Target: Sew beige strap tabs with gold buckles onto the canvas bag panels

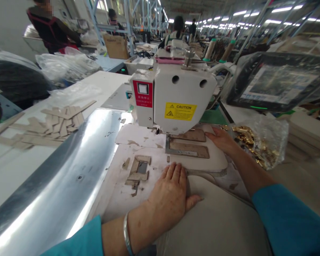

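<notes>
Tan strips [61,121] lie heaped on the bench [5,177] at the frame's left. At lower centre, a left hand [172,193] lies flat, thumb spread over a beige panel [218,220], below a white machine head [185,89]; the right hand [224,141] meets a pale board's [216,161] edge, grip unclear, near bagged gold-coloured pieces [246,137] at right.

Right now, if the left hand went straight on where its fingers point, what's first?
Likely the silver L-shaped metal bracket just ahead of the left hand, over the flat beige panel; height clearance unclear.
</notes>
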`<state>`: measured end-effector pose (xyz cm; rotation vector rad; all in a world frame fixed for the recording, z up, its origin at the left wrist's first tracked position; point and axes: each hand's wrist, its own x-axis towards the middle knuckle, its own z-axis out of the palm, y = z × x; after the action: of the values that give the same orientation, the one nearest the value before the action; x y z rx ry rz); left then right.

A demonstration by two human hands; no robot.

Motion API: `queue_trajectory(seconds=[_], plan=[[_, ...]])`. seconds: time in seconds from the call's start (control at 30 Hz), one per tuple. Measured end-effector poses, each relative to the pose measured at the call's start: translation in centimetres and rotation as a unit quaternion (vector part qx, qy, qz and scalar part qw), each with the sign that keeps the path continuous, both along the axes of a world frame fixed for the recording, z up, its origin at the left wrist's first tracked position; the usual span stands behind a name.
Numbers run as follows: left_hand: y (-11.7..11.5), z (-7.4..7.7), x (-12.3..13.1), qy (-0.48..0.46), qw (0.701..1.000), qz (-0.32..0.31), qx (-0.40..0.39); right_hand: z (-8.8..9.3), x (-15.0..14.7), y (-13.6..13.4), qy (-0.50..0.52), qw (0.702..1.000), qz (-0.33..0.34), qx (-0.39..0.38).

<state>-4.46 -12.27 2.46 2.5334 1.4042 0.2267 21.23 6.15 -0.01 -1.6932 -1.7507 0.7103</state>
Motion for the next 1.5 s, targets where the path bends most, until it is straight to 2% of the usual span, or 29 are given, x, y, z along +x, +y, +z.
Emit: queue_trajectory(seconds=[0.07, 0.13, 0.33, 0.5, 0.6, 0.7, 0.8, 0.9, 1.03, 1.2, 1.5], plan=[[-0.1, -0.1, 0.1, 0.003, 1.000, 0.004, -0.002, 0.1, -0.1, 0.0, 0.014, 0.999, 0.004, -0.036], [-0.2, -0.3, 0.1, 0.001, 1.000, 0.007, 0.006, 0.1, -0.1, -0.1, -0.003, 0.999, -0.001, -0.037], [0.1, -0.3, 0.1, 0.000, 1.000, 0.011, 0.017, -0.3, -0.3, 0.0, -0.083, 0.996, -0.002, 0.020], [1.3, 0.2, -0.4, -0.022, 0.999, -0.010, 0.023, 0.3, 0.1, -0.8, -0.107, 0.988, -0.017, 0.113], [1.9, 0.2, -0.7, -0.027, 0.999, -0.029, 0.023, 1.6, 1.4, -3.9, -0.100, 0.982, 0.006, 0.161], [2.1, 0.2, -0.8, -0.026, 0.999, -0.040, 0.020, 2.4, 2.5, -9.2, -0.129, 0.971, 0.104, 0.174], [2.1, 0.4, -0.7, -0.029, 0.999, -0.042, 0.017, 1.9, 3.1, -14.1, -0.143, 0.960, 0.179, 0.159], [2.2, 0.8, -0.5, -0.024, 0.999, -0.042, 0.015, 0.9, 3.1, -16.7, -0.149, 0.954, 0.199, 0.166], [2.2, 1.3, -0.3, -0.012, 0.999, -0.040, 0.005, 0.7, 2.4, -17.2, -0.156, 0.955, 0.186, 0.169], [2.1, 1.2, -0.2, -0.013, 0.999, -0.037, 0.020, 1.0, 1.5, -16.8, -0.160, 0.957, 0.156, 0.186], [2.2, 1.2, -0.3, -0.009, 0.999, -0.040, 0.023, 1.0, 1.7, -16.6, -0.148, 0.953, 0.180, 0.196]])
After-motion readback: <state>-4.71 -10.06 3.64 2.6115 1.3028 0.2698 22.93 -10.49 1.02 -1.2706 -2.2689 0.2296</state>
